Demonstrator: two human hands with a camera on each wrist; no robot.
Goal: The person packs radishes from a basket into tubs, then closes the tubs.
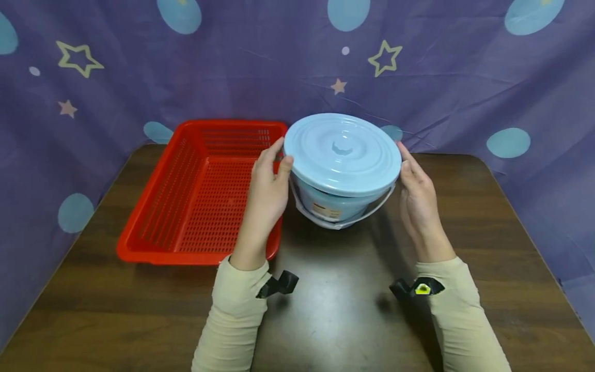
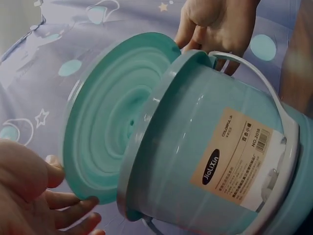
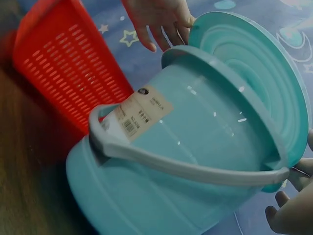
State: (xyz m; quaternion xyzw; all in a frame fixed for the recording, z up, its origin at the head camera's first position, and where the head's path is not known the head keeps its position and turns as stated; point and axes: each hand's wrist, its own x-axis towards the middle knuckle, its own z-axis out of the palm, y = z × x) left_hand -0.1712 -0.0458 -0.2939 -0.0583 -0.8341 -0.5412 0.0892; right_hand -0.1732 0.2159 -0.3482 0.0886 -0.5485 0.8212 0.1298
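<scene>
A round light-blue lid (image 1: pixel 316 160) with a small central knob lies over a light-blue bucket (image 1: pixel 309 196). In both wrist views a gap shows between the lid's ribbed underside (image 2: pixel 110 117) and the bucket's rim (image 2: pixel 161 98). My left hand (image 1: pixel 269 191) pinches the lid's left edge, thumb uppermost. At the opposite edge my right hand (image 1: pixel 418 206) holds the lid between thumb and fingers. The bucket's pale handle (image 3: pixel 186 169) hangs down across its front, and a paper label (image 2: pixel 234 161) is stuck on the side.
A red perforated basket (image 1: pixel 200 258) stands left of the bucket, and my left forearm passes over its right front corner. The dark wooden table (image 1: pixel 334 310) extends in front and to the right. Behind it hangs a purple curtain (image 1: pixel 279 67) printed with stars.
</scene>
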